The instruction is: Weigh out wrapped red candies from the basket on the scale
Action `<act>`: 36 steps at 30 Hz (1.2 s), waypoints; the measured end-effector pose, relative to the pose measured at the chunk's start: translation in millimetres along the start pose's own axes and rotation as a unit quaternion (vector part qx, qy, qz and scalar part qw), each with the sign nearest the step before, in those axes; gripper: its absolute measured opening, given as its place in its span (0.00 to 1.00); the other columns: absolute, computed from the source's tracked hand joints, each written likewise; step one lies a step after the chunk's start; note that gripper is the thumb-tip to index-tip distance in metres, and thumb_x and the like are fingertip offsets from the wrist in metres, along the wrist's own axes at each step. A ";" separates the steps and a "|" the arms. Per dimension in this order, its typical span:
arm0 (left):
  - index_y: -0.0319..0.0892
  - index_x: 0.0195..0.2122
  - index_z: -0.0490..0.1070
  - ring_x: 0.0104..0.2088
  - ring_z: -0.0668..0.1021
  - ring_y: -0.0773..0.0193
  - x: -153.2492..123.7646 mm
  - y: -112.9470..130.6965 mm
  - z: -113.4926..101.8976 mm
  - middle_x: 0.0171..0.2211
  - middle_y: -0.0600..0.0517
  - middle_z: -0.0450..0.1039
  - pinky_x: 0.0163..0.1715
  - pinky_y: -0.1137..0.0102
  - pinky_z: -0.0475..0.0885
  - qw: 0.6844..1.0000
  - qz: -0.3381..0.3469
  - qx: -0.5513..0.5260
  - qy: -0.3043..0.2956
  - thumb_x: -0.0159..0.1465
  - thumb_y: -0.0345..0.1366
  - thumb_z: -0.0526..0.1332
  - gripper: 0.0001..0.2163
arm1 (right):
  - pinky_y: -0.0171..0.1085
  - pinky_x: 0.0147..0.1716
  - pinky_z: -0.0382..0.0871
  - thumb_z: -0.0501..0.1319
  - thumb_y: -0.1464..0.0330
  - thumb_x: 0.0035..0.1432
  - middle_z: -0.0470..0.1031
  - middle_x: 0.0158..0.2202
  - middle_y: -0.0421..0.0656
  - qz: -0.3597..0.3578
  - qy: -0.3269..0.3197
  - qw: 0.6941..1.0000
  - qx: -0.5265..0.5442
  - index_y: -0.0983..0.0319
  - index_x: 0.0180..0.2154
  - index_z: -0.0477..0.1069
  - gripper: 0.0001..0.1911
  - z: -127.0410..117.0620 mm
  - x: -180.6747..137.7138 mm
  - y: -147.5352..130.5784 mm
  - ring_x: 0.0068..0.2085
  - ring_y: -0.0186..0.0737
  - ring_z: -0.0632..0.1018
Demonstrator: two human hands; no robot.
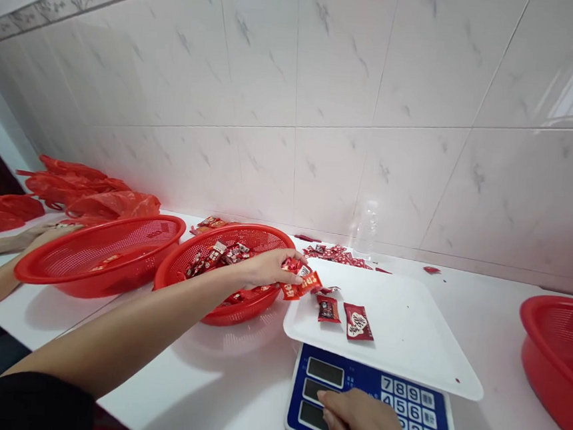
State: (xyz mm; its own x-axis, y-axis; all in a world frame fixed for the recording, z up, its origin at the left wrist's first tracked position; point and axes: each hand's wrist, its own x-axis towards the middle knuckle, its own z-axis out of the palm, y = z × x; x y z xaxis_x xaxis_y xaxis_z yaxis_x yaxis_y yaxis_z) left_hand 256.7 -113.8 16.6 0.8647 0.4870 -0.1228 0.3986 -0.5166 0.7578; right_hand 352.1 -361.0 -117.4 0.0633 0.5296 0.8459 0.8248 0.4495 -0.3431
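Left hand, the nearer, grips packets at the edge of the tray, which extends rightward from it; right hand curls over the scale, contents indeterminable.

Printed red packets, some bunched over a white scale tray, others flat on it.

The left grip holds small red packets.

Black sleeve, bare forearm, bare hands
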 end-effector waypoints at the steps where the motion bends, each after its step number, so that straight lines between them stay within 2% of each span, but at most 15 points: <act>1: 0.46 0.50 0.68 0.39 0.75 0.60 1.8 2.1 5.6 0.38 0.53 0.72 0.36 0.71 0.69 1.000 0.003 0.001 -0.009 0.55 0.41 0.65 0.21 | 0.29 0.26 0.71 0.57 0.75 0.58 0.78 0.27 0.40 -0.002 -0.011 1.000 0.002 0.61 0.42 0.71 0.10 -1.0 -0.2 1.2 0.25 0.33 0.78; 5: 0.46 0.51 0.66 0.32 0.73 0.65 9.3 7.7 21.7 0.31 0.55 0.68 0.30 0.73 0.67 0.999 0.018 -0.019 -0.032 0.57 0.39 0.63 0.20 | 0.28 0.25 0.70 0.56 0.76 0.58 0.78 0.27 0.40 -0.022 -0.045 0.999 0.010 0.62 0.43 0.70 0.11 -4.5 1.2 4.8 0.25 0.32 0.78; 8: 0.45 0.51 0.66 0.26 0.69 0.68 13.6 11.6 28.1 0.26 0.58 0.64 0.26 0.74 0.64 0.999 0.031 0.003 -0.009 0.57 0.37 0.63 0.20 | 0.29 0.25 0.70 0.56 0.76 0.58 0.78 0.27 0.40 -0.028 -0.048 0.998 0.006 0.62 0.43 0.70 0.11 -6.4 2.5 5.4 0.25 0.32 0.78; 11: 0.45 0.51 0.67 0.26 0.67 0.68 15.5 15.8 31.9 0.25 0.58 0.62 0.26 0.74 0.62 0.998 0.043 0.037 0.021 0.56 0.38 0.63 0.20 | 0.29 0.25 0.70 0.56 0.77 0.58 0.78 0.27 0.41 -0.034 -0.045 0.998 0.002 0.63 0.43 0.70 0.11 -7.2 3.5 4.8 0.25 0.32 0.77; 14: 0.45 0.53 0.67 0.26 0.67 0.68 15.9 19.1 35.3 0.26 0.58 0.63 0.27 0.73 0.62 0.997 0.050 0.055 0.020 0.56 0.39 0.64 0.22 | 0.29 0.24 0.69 0.55 0.76 0.60 0.78 0.26 0.40 -0.037 -0.032 0.999 -0.003 0.63 0.42 0.70 0.10 -6.0 5.7 3.1 0.23 0.32 0.77; 17: 0.43 0.55 0.65 0.28 0.70 0.66 16.8 19.6 39.4 0.30 0.56 0.69 0.30 0.72 0.64 0.996 0.071 0.049 0.009 0.57 0.38 0.63 0.24 | 0.30 0.21 0.67 0.54 0.74 0.62 0.77 0.24 0.39 -0.031 -0.013 0.999 -0.004 0.62 0.40 0.71 0.08 -3.7 8.9 0.6 0.21 0.32 0.76; 20: 0.43 0.56 0.65 0.31 0.72 0.65 18.7 17.4 43.8 0.37 0.51 0.73 0.34 0.70 0.65 0.995 0.090 0.036 0.022 0.58 0.35 0.62 0.23 | 0.31 0.20 0.65 0.52 0.73 0.63 0.76 0.23 0.38 -0.024 -0.002 1.000 -0.003 0.62 0.40 0.70 0.09 -2.6 11.8 -1.3 0.20 0.32 0.74; 26: 0.44 0.54 0.66 0.31 0.71 0.67 17.5 15.6 45.6 0.43 0.50 0.73 0.34 0.71 0.66 0.992 0.104 0.032 0.064 0.59 0.33 0.60 0.20 | 0.31 0.19 0.64 0.52 0.73 0.64 0.76 0.23 0.38 -0.025 -0.014 1.000 -0.006 0.62 0.39 0.70 0.09 -4.4 14.0 -1.8 0.20 0.32 0.74; 32: 0.44 0.54 0.66 0.33 0.73 0.67 8.2 8.1 42.5 0.46 0.48 0.71 0.33 0.71 0.69 0.991 0.085 0.028 0.096 0.61 0.32 0.57 0.19 | 0.31 0.19 0.64 0.52 0.74 0.63 0.76 0.23 0.38 -0.035 -0.007 0.999 -0.008 0.62 0.39 0.70 0.09 -4.3 12.6 -3.0 0.19 0.32 0.74; 34: 0.43 0.53 0.66 0.35 0.75 0.65 6.5 3.8 44.0 0.47 0.47 0.71 0.36 0.70 0.70 0.992 0.077 0.028 0.095 0.62 0.31 0.55 0.17 | 0.31 0.19 0.64 0.52 0.74 0.63 0.77 0.23 0.38 -0.038 -0.007 0.999 -0.008 0.63 0.39 0.70 0.09 -4.4 13.0 -2.9 0.19 0.32 0.74; 36: 0.41 0.52 0.67 0.42 0.75 0.62 6.0 0.8 46.5 0.49 0.46 0.71 0.42 0.68 0.70 0.992 0.077 0.031 0.094 0.63 0.31 0.54 0.16 | 0.31 0.19 0.64 0.52 0.74 0.63 0.77 0.23 0.38 -0.038 -0.007 0.999 -0.007 0.63 0.40 0.70 0.09 -4.6 13.8 -2.4 0.19 0.32 0.74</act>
State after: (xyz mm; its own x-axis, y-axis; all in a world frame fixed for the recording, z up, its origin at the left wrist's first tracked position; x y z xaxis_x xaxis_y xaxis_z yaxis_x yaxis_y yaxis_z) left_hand 276.4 -144.0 -13.4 0.8474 0.5180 0.1169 0.2894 -0.6352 0.7161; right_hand 353.6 -358.1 -103.0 -0.0077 0.5050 0.8631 0.8346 0.4786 -0.2726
